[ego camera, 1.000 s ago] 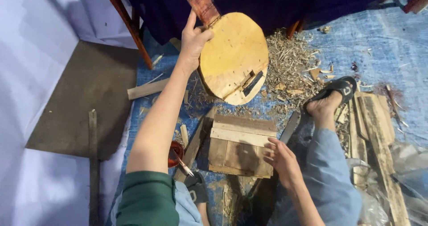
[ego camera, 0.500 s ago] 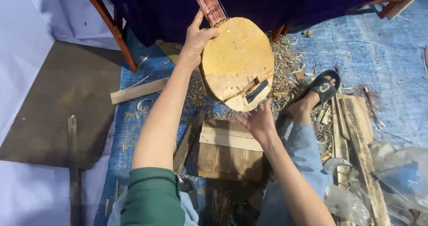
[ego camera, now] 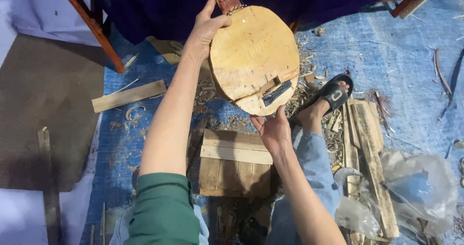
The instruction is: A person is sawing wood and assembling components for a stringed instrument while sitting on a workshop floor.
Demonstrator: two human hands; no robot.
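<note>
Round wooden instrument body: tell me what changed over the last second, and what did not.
The right hand left the knee and rose to the lower edge of the round wooden body, supporting it from beneath. The left hand stayed gripping the upper edge by the neck. The small wooden stool and the sandalled foot stayed put.

From my feed the light is soft and even, like shaded daylight, with no hard glare anywhere. The round wooden body (ego camera: 254, 56) is the brightest thing and reads sharp, grain and scratches clear. My left hand (ego camera: 205, 29) casts only a faint shadow on it. The dark cloth (ego camera: 145, 8) at the top falls nearly black, with no detail. The pale sheet (ego camera: 19, 27) at the left edge is washed out. The clear plastic bag (ego camera: 411, 187) at lower right shows dull highlights. The green sleeve (ego camera: 162, 211), closest to the lens, is slightly soft.
</note>
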